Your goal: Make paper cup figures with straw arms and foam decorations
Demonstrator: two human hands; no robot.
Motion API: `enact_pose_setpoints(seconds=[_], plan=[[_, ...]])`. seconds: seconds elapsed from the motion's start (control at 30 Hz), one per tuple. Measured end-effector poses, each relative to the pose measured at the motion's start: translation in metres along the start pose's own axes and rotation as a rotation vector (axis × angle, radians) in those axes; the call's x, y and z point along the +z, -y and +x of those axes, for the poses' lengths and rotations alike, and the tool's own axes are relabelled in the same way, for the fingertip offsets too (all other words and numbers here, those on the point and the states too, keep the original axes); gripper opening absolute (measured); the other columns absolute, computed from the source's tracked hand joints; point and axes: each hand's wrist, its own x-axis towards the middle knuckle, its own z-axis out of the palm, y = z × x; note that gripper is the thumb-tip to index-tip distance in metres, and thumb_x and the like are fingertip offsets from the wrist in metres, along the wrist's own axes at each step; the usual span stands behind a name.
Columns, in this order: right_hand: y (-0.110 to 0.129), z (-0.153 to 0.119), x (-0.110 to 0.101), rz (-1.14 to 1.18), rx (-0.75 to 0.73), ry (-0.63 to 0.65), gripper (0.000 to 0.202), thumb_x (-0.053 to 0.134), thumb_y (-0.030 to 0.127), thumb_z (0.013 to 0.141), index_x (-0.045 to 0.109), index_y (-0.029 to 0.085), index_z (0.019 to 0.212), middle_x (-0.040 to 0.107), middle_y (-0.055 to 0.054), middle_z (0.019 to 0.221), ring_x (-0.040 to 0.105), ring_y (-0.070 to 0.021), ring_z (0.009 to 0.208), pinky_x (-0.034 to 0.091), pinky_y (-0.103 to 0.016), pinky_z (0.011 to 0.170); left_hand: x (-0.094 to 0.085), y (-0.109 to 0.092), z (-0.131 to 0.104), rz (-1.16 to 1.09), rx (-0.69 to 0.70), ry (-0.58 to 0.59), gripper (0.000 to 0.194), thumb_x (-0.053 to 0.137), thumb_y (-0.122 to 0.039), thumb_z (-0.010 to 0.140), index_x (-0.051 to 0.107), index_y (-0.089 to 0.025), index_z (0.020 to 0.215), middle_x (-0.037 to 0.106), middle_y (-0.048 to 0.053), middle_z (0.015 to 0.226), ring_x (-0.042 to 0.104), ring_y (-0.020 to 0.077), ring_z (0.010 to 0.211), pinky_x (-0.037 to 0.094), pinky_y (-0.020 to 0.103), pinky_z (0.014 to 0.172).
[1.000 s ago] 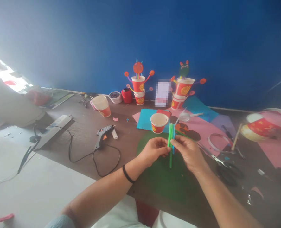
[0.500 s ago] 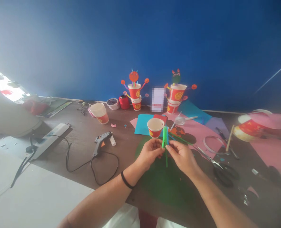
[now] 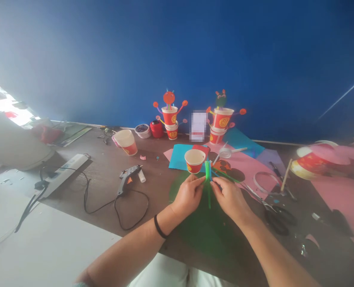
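Several green straws and a blue straw stand bunched upright between my two hands. My left hand pinches the green side of the bunch with thumb and fingers. From the other side my right hand closes on the straws near the blue one. One green length hangs down below the fingers. Just beyond the fingertips is a red-and-white paper cup, open end up. Under the hands lies a green sheet.
A glue gun with its cable lies at left, near a power strip. Two paper-cup figures stand by the wall. To the right are scissors, a tape roll and pink paper. Another cup tilts at left.
The straws' upper ends have drawn together and stand straighter; one green straw slanted before. My left fingers have curled in more, with the thumb pressed forward along the straws.
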Motion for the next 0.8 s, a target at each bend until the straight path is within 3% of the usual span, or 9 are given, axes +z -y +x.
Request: enact_pose_setpoints(seconds=[0.2,0.37,0.5,0.67,0.8], plan=[[-0.003,0.001,0.002,0.027,-0.011,-0.005,0.016,0.045,0.025,0.088,0.060,0.018,0.088,0.058,-0.005,0.078,0.057,-0.0203,0.071,0.042,-0.030,0.064,0.000,0.005,0.002,-0.094,-0.059,-0.027,0.030,0.049,-0.012,0.080,0.065,-0.018,0.104,0.056,0.005,0.085,0.052,0.0166,0.079,0.043,0.028,0.074],[0.003,0.000,0.002,0.079,-0.023,0.010,0.017,0.045,0.026,0.088,0.060,0.019,0.085,0.058,-0.004,0.075,0.057,-0.0197,0.070,0.041,-0.029,0.062,0.002,0.006,0.006,-0.511,-0.325,0.034,0.028,0.062,-0.031,0.076,0.063,-0.016,0.100,0.054,0.000,0.075,0.051,0.0117,0.067,0.043,0.020,0.057],[0.010,-0.001,0.001,0.137,-0.012,0.041,0.019,0.045,0.027,0.089,0.061,0.019,0.085,0.060,-0.005,0.079,0.057,-0.0196,0.073,0.041,-0.029,0.065,0.003,0.005,0.009,-0.687,-0.464,-0.017,0.039,0.065,-0.046,0.072,0.065,-0.013,0.093,0.055,0.000,0.069,0.049,0.0091,0.060,0.041,0.018,0.051],[0.013,0.000,-0.004,0.227,-0.036,0.074,0.025,0.041,0.032,0.091,0.057,0.020,0.077,0.059,-0.003,0.071,0.054,-0.0172,0.065,0.040,-0.027,0.062,0.004,-0.003,0.017,-0.777,-0.554,-0.031,0.037,0.070,-0.047,0.066,0.068,-0.011,0.078,0.060,0.001,0.068,0.054,0.0104,0.061,0.045,0.021,0.054],[0.009,0.003,-0.013,0.270,-0.049,0.054,0.026,0.042,0.033,0.091,0.057,0.020,0.074,0.058,-0.002,0.069,0.053,-0.0168,0.065,0.039,-0.027,0.062,0.001,-0.008,0.034,-0.800,-0.609,0.061,0.033,0.073,-0.042,0.064,0.068,-0.011,0.073,0.063,0.003,0.066,0.057,0.0117,0.060,0.045,0.022,0.053]])
